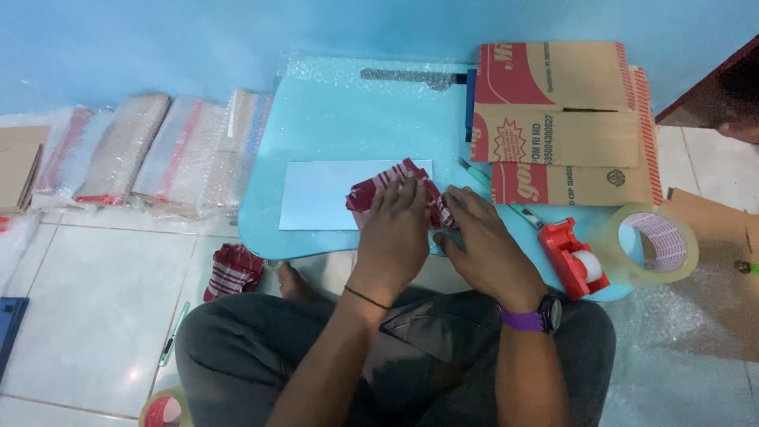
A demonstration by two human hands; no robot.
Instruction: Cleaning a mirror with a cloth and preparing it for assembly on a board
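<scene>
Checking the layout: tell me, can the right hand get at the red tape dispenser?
Probably yes: the right hand rests on the red-and-white folded cloth; the red tape dispenser lies beside it, nothing between.

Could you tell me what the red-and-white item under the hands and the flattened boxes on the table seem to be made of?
The red-and-white item looks like a soft, glossy plastic pouch, since it creases under the left hand and right hand; cloth cannot be ruled out. The flattened boxes look like matte brown corrugated cardboard with red print and folded flaps.
</scene>
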